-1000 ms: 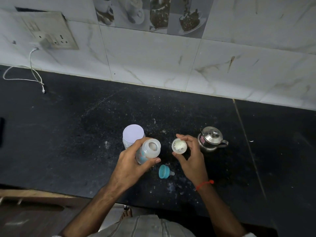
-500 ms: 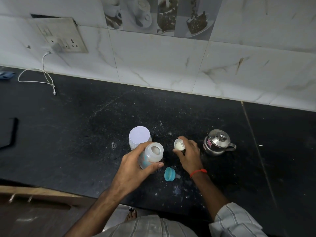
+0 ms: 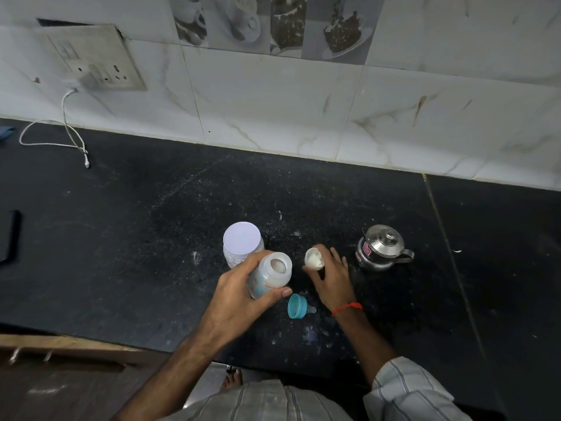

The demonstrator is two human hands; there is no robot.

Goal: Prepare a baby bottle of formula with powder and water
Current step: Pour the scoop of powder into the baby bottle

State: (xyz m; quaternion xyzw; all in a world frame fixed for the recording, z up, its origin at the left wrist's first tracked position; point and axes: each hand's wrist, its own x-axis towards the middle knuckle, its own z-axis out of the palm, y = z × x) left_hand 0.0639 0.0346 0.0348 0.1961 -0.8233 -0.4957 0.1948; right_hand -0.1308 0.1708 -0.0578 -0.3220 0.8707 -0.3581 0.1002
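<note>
My left hand (image 3: 243, 291) grips a clear baby bottle (image 3: 271, 276) with its mouth uncovered and whitish powder or liquid inside; it is tilted slightly over the black counter (image 3: 121, 238). My right hand (image 3: 332, 279) holds a small white cup (image 3: 314, 259) with pale powder in it, low by the counter just right of the bottle. A teal bottle collar with its nipple (image 3: 299, 305) lies on its side between my hands. A white-lidded jar (image 3: 242, 243) stands behind the bottle.
A small lidded steel pot (image 3: 381, 248) stands right of my right hand. A white charging cable (image 3: 65, 133) hangs from a wall socket at the far left. A dark object (image 3: 10, 235) lies at the left edge. Spilled powder dots the counter.
My right hand has lowered the small cup away from the bottle's mouth toward the counter. My left hand keeps hold of the bottle in about the same place.
</note>
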